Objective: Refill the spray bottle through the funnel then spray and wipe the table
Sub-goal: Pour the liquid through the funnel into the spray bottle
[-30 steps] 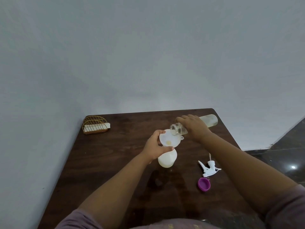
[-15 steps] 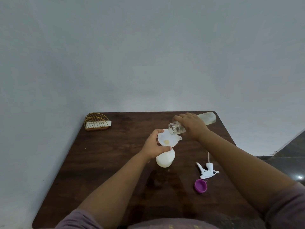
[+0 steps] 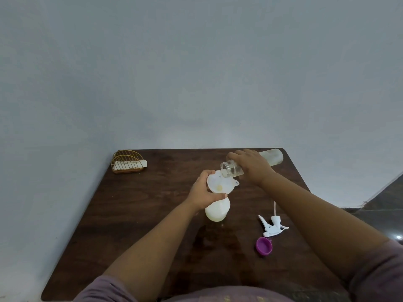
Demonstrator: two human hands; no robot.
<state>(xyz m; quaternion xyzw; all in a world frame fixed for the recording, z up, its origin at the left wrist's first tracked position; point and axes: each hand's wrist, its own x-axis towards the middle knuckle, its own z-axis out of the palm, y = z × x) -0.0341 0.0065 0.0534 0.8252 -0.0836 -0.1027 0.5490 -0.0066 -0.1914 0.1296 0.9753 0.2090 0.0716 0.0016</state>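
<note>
The dark wooden surface (image 3: 139, 214) carries everything. At its centre stands the squat white plastic spray bottle (image 3: 217, 211); the left hand (image 3: 204, 192) is wrapped around its neck and the white round funnel (image 3: 220, 184), likely to steady both. From two o'clock the right hand (image 3: 250, 165) grips a long clear refill bottle (image 3: 270, 158), tipped mouth-down over the funnel — pouring. At four o'clock lie the white trigger sprayer head (image 3: 272, 226) and the purple cap (image 3: 263, 246), set aside; a wire napkin holder (image 3: 127, 162) waits at ten o'clock.

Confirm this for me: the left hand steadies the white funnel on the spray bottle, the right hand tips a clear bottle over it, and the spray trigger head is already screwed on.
Not quite. The head view shows the spray trigger head lying loose on the table, beside the purple cap. The rest holds: left hand, funnel, spray bottle, right hand, clear bottle.
</note>
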